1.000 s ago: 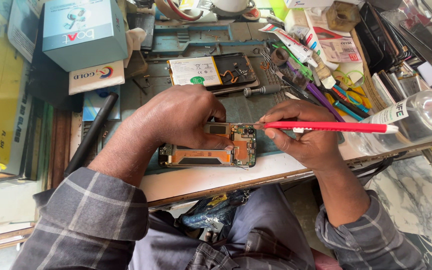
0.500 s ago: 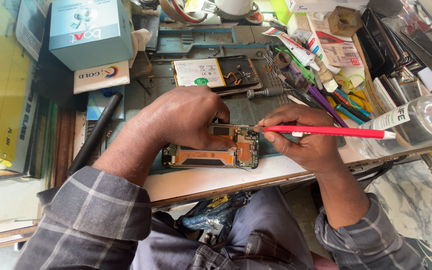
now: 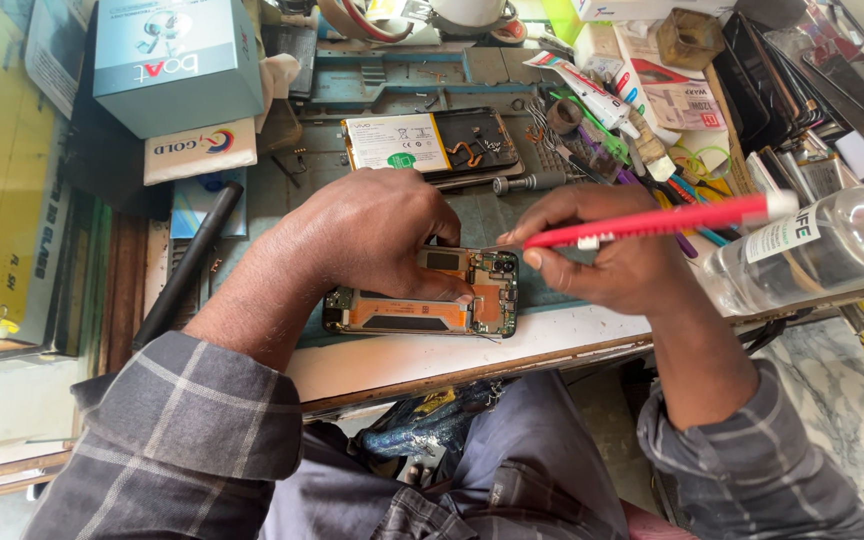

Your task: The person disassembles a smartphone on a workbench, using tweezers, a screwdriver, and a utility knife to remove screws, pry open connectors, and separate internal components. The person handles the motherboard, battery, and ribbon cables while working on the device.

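the left hand (image 3: 372,240) covers the upper left part of the opened phone (image 3: 422,295) under its fingers. the tip of the red tool (image 3: 652,220) is too small to tell where it meets the board. right of the fingers, the clear bottle (image 3: 822,250) runs off the edge.
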